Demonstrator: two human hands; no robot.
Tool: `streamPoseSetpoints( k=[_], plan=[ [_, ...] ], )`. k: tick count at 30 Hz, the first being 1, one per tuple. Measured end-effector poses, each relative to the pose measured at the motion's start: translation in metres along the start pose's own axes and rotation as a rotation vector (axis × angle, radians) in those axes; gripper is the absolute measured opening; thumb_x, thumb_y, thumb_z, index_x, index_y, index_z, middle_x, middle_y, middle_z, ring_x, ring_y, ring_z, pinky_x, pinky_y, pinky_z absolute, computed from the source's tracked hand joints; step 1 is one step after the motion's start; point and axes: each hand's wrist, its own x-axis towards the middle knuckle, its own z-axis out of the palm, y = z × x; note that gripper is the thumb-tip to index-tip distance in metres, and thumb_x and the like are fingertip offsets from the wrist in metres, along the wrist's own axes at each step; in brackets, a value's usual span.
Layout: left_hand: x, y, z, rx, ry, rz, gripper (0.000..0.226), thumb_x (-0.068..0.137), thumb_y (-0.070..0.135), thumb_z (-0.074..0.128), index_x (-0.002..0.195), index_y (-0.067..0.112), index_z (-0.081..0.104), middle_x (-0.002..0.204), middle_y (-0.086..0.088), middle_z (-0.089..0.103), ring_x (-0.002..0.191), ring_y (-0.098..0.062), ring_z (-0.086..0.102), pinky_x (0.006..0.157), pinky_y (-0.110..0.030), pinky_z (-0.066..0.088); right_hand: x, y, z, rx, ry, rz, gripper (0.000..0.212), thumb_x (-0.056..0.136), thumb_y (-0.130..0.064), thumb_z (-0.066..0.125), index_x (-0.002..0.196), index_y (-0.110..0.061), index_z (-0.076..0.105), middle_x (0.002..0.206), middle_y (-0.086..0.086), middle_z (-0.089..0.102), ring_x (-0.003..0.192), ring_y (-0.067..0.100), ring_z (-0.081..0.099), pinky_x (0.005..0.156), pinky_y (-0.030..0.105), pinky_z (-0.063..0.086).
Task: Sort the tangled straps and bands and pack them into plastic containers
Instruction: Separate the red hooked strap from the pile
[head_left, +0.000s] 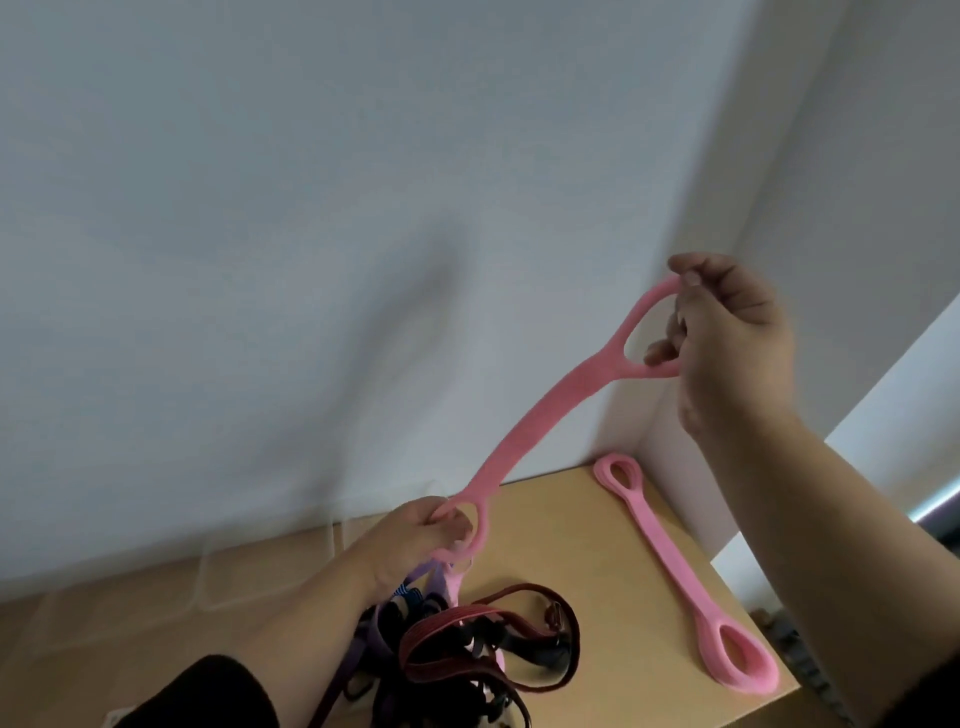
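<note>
- Holding a pink band (545, 415) stretched in the air between our two hands, we see it run on a slant from lower left to upper right.
- Our right hand (737, 353) is raised high, its fingers curled through the band's upper end loop and pinching the rim.
- Our left hand (421, 535) is lower, just above the table, fingers hooked through the lower end loop and gripping it.
- Just beneath the left hand sits the tangled pile (457, 649) of dark red, purple and black straps; something pale pink trails from that hand down into it, though we cannot tell whether it is snagged.
- A second pink band (670, 566) lies flat on the wooden table (561, 519) to the right, apart from the pile, its near loop close to the table's edge.
- A clear plastic container (270, 566) is faintly visible at the left, against the wall.
- Risks, as we judge them: a loop slipping off a finger would let the stretched band snap back; lifting further could drag the pile along if anything is caught; the flat band could get knocked off the edge.
- No brand, label or writing is readable anywhere.
</note>
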Motion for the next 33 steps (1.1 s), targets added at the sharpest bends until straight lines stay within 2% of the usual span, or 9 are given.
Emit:
streamPoseSetpoints(
  k=[3, 5, 9, 13, 17, 21, 24, 28, 33],
  plan=[
    [0.001, 0.007, -0.001, 0.173, -0.117, 0.0, 0.03, 0.076, 0.022, 0.081, 0.099, 0.015, 0.063, 0.09, 0.0, 0.065, 0.075, -0.009, 0.061, 0.074, -0.028, 0.049, 0.002, 0.003, -0.002, -0.003, -0.004, 0.009, 0.033, 0.1, -0.005, 0.047, 0.089, -0.026, 0.071, 0.061, 0.0, 0.04, 0.049, 0.012, 0.038, 0.046, 0.027, 0.047],
    [0.007, 0.01, -0.003, 0.313, -0.062, 0.031, 0.017, 0.084, 0.024, 0.073, 0.088, 0.016, 0.058, 0.082, -0.008, 0.062, 0.069, -0.016, 0.054, 0.068, -0.032, 0.044, 0.002, 0.003, -0.004, -0.007, -0.015, 0.014, 0.033, 0.1, -0.005, 0.047, 0.089, -0.026, 0.071, 0.062, 0.0, 0.041, 0.05, 0.012, 0.038, 0.047, 0.027, 0.047],
    [0.017, 0.008, -0.011, 0.405, 0.077, 0.031, 0.027, 0.096, 0.045, 0.057, 0.084, 0.021, 0.054, 0.078, 0.003, 0.055, 0.069, -0.011, 0.048, 0.067, -0.03, 0.04, 0.003, 0.003, -0.009, -0.02, -0.038, 0.002, 0.034, 0.1, -0.006, 0.048, 0.089, -0.027, 0.071, 0.063, -0.002, 0.043, 0.05, 0.012, 0.039, 0.048, 0.028, 0.047],
    [0.018, 0.015, -0.019, 0.331, 0.12, -0.001, 0.053, 0.081, 0.07, 0.051, 0.093, 0.019, 0.06, 0.085, 0.001, 0.06, 0.077, -0.02, 0.055, 0.075, -0.034, 0.043, 0.004, 0.002, -0.014, -0.033, -0.073, -0.014, 0.033, 0.1, -0.004, 0.047, 0.091, -0.025, 0.071, 0.061, -0.006, 0.044, 0.05, 0.012, 0.039, 0.048, 0.028, 0.048],
    [0.025, 0.021, -0.021, 0.092, 0.119, -0.052, 0.036, 0.098, 0.052, 0.051, 0.102, 0.019, 0.066, 0.107, 0.009, 0.072, 0.104, -0.016, 0.067, 0.094, -0.04, 0.05, 0.005, 0.006, -0.027, -0.089, -0.111, -0.018, 0.034, 0.1, -0.005, 0.048, 0.091, -0.027, 0.072, 0.06, -0.006, 0.045, 0.049, 0.011, 0.041, 0.051, 0.031, 0.049],
    [0.034, 0.036, -0.016, -0.246, 0.131, -0.086, 0.026, 0.105, 0.027, 0.048, 0.113, 0.004, 0.058, 0.116, -0.015, 0.07, 0.099, -0.039, 0.071, 0.079, -0.051, 0.059, 0.007, 0.013, -0.052, -0.117, -0.114, 0.0, 0.03, 0.101, -0.003, 0.048, 0.097, -0.024, 0.069, 0.059, -0.005, 0.045, 0.049, 0.013, 0.041, 0.052, 0.032, 0.052],
    [0.048, 0.045, -0.014, -0.183, 0.234, -0.074, 0.023, 0.105, 0.023, 0.05, 0.106, 0.001, 0.058, 0.112, -0.022, 0.068, 0.086, -0.041, 0.072, 0.078, -0.049, 0.059, 0.008, 0.026, -0.083, -0.17, -0.098, 0.054, 0.031, 0.1, -0.003, 0.049, 0.102, -0.027, 0.068, 0.064, -0.005, 0.054, 0.058, 0.013, 0.052, 0.058, 0.034, 0.054],
    [0.069, 0.065, -0.01, -0.068, 0.301, -0.069, 0.026, 0.102, 0.029, 0.055, 0.104, 0.003, 0.06, 0.087, -0.017, 0.063, 0.065, -0.038, 0.069, 0.053, -0.035, 0.052, 0.004, 0.052, -0.136, -0.323, -0.107, 0.18, 0.026, 0.101, -0.01, 0.053, 0.115, -0.026, 0.067, 0.072, -0.001, 0.068, 0.069, 0.015, 0.065, 0.069, 0.036, 0.059],
    [0.111, 0.089, 0.01, 0.22, 0.259, -0.071, 0.017, 0.099, 0.022, 0.061, 0.094, 0.006, 0.058, 0.077, -0.012, 0.064, 0.054, -0.025, 0.062, 0.046, -0.027, 0.037, -0.012, 0.1, -0.203, -0.448, -0.073, 0.433, 0.02, 0.099, -0.016, 0.059, 0.102, -0.032, 0.07, 0.078, 0.001, 0.074, 0.074, 0.025, 0.069, 0.074, 0.049, 0.062]
  ],
)
